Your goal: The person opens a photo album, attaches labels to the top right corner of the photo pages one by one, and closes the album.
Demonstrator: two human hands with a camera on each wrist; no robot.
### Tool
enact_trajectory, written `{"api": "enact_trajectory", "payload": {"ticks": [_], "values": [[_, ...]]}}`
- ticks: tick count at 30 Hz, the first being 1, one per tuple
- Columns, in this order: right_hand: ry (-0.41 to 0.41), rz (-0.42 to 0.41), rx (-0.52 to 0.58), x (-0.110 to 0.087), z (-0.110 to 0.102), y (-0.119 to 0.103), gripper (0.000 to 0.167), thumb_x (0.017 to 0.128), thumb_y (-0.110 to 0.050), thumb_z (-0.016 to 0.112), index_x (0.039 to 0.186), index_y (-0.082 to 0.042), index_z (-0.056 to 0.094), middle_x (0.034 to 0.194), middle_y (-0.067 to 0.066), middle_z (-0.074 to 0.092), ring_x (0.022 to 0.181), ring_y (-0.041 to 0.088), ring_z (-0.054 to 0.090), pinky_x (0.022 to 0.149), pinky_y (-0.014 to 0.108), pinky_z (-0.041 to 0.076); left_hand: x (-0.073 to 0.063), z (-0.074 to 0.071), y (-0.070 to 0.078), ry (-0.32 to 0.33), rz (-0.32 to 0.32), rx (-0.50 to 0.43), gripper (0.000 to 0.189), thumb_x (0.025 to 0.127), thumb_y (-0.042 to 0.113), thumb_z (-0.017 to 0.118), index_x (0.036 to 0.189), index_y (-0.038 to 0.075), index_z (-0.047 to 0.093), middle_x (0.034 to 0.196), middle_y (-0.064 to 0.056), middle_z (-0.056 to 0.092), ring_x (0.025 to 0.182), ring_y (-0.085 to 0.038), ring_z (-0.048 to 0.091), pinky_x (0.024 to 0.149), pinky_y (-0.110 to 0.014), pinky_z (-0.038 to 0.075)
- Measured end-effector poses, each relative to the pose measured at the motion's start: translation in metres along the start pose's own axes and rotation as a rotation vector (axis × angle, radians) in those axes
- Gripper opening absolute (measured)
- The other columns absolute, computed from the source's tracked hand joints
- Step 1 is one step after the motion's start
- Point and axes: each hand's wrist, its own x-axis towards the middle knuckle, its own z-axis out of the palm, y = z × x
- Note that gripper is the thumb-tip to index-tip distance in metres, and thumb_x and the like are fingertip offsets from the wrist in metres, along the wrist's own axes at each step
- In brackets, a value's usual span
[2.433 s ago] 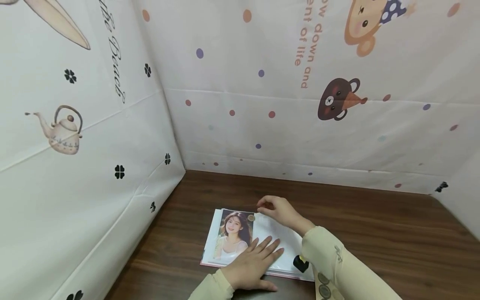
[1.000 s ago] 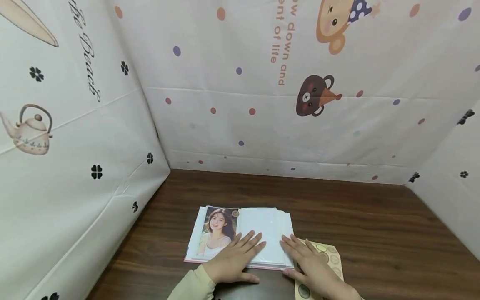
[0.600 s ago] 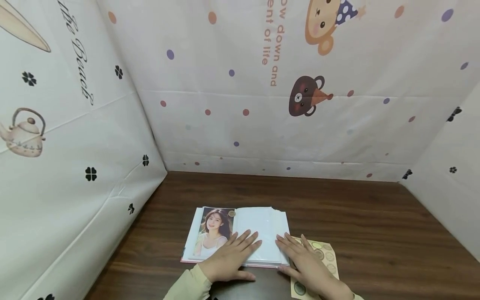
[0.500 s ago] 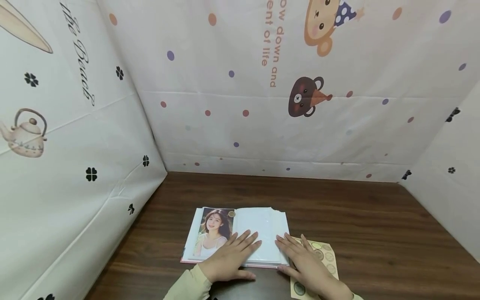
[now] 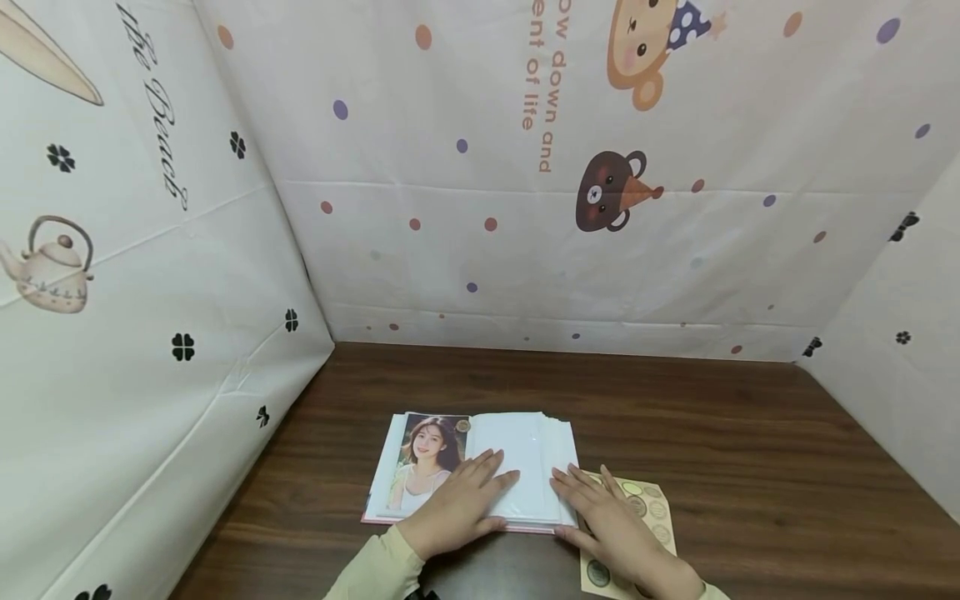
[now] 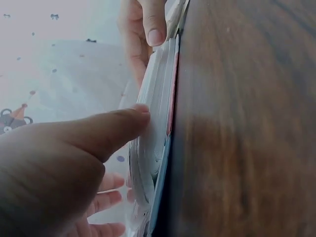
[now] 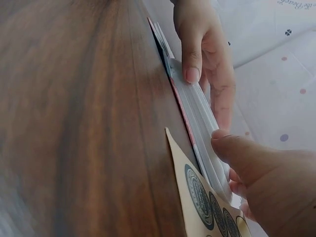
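An open photo album (image 5: 510,437) lies on the table in the head view. Its left page bears a portrait photo (image 5: 408,496) with a round gold sticker (image 5: 463,426) at the photo's upper right corner. My left hand (image 5: 459,507) rests across the middle of the album, fingers extended. Flat on the right page's outer edge are the fingertips of my right hand (image 5: 611,525). Beneath that hand lies a beige sheet of round stickers (image 5: 662,518), partly hidden. Both wrist views show the album's thick page edges (image 6: 157,108), with a thumb at them.
The album and sheet lie on a dark wooden table (image 5: 720,442). White printed cloth walls (image 5: 420,258) stand behind it and on both sides. Bare wood extends behind the album and to its right.
My right hand has come down from the album's top edge to the right page's outer edge. My left hand has shifted slightly, its fingers closer together. The head view has turned slightly right.
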Motion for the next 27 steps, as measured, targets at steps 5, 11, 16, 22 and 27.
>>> {"api": "enact_trajectory", "payload": {"ticks": [5, 11, 16, 22, 27], "values": [[0.012, -0.007, -0.016, -0.001, 0.0, 0.0, 0.062, 0.089, -0.054, 0.056, 0.134, -0.011, 0.056, 0.143, 0.002, 0.053, 0.134, 0.029, 0.047, 0.11, 0.061, 0.024, 0.0, -0.003, -0.003, 0.052, 0.014, -0.003, 0.064, 0.089, 0.046, 0.061, 0.142, 0.015, 0.046, 0.147, -0.017, 0.046, 0.136, -0.031, 0.044, 0.11, -0.046, 0.039], [0.014, -0.014, -0.027, -0.003, -0.001, 0.0, 0.061, 0.089, -0.053, 0.056, 0.133, -0.011, 0.057, 0.142, 0.003, 0.054, 0.132, 0.03, 0.049, 0.11, 0.061, 0.026, 0.001, -0.008, -0.005, 0.096, 0.042, 0.004, 0.065, 0.087, 0.045, 0.064, 0.142, 0.016, 0.045, 0.145, -0.016, 0.047, 0.135, -0.03, 0.046, 0.109, -0.044, 0.041], [0.016, -0.018, -0.029, -0.003, -0.001, 0.0, 0.061, 0.09, -0.053, 0.056, 0.133, -0.011, 0.057, 0.142, 0.003, 0.054, 0.132, 0.03, 0.05, 0.11, 0.062, 0.027, 0.002, -0.012, -0.002, 0.18, 0.123, 0.038, 0.066, 0.083, 0.033, 0.07, 0.142, 0.02, 0.043, 0.143, -0.01, 0.05, 0.132, -0.023, 0.049, 0.106, -0.039, 0.044], [0.015, -0.018, -0.03, -0.002, 0.0, 0.0, 0.061, 0.09, -0.052, 0.056, 0.134, -0.011, 0.057, 0.142, 0.003, 0.054, 0.132, 0.03, 0.05, 0.11, 0.061, 0.027, 0.004, -0.015, 0.004, 0.308, 0.167, 0.066, 0.076, 0.074, 0.014, 0.068, 0.144, 0.023, 0.041, 0.141, -0.011, 0.051, 0.129, -0.024, 0.052, 0.104, -0.038, 0.047], [0.018, -0.019, -0.036, -0.002, -0.001, -0.001, 0.059, 0.089, -0.05, 0.059, 0.133, -0.01, 0.057, 0.142, 0.003, 0.055, 0.131, 0.03, 0.05, 0.11, 0.061, 0.028, 0.007, -0.015, 0.004, 0.409, 0.166, 0.116, 0.066, 0.079, 0.017, 0.067, 0.141, 0.023, 0.046, 0.141, -0.014, 0.05, 0.127, -0.025, 0.053, 0.103, -0.036, 0.047]]}}
